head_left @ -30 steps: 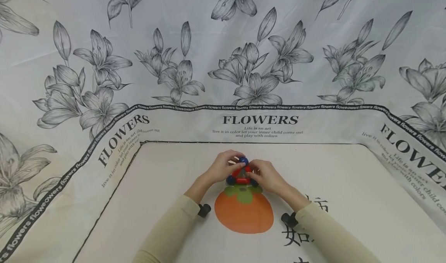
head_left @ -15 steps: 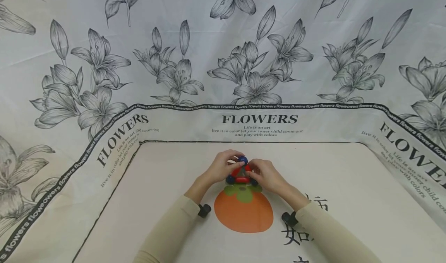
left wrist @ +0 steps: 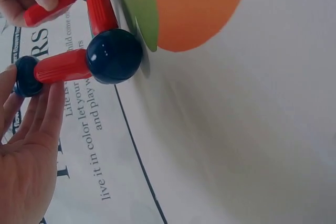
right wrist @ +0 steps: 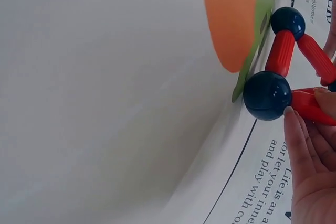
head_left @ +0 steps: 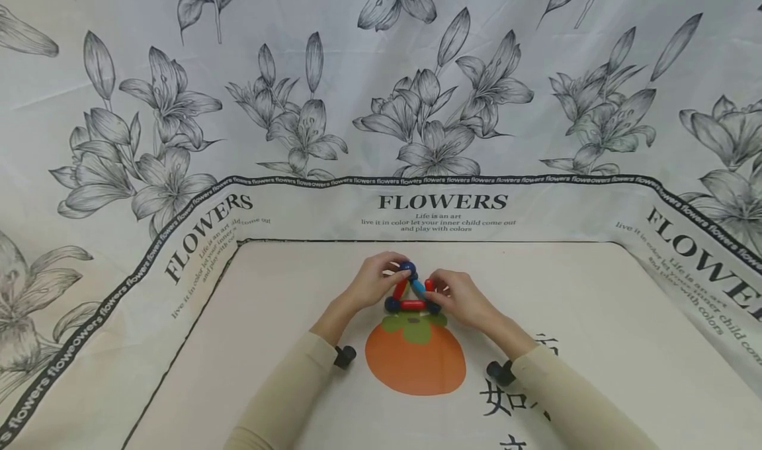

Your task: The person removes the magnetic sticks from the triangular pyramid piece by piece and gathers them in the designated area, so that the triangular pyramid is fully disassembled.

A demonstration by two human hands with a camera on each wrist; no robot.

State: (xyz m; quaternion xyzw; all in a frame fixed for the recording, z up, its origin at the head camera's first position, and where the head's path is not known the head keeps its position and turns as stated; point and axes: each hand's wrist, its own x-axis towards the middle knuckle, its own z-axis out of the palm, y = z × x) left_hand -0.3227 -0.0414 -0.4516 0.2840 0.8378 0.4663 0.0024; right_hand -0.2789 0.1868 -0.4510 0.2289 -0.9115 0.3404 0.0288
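A triangular frame of magnetic rods and balls stands at the table's far middle in the head view. My left hand [head_left: 376, 279] pinches its top blue ball [head_left: 407, 269], from which a red rod [left wrist: 63, 66] runs to the lower left ball [left wrist: 114, 56]. Another red rod [head_left: 412, 304] joins the two lower balls. With thumb and fingers my right hand [head_left: 461, 298] pinches a third red rod [right wrist: 310, 106], whose lower end meets the lower right ball [right wrist: 267, 95]. Its upper end stands apart from the top ball. A light blue rod [head_left: 419, 287] shows behind the frame.
A pale cloth [head_left: 286, 284] covers the table, printed with an orange persimmon [head_left: 415, 360] and black characters [head_left: 503, 397]. Behind rises a flower-printed curtain [head_left: 333, 132]. Black wrist cameras sit by both sleeves.
The right hand has moved slightly right, tilting its red rod away from the top ball. The left hand and top ball have shifted slightly left. The light blue rod has come into view.
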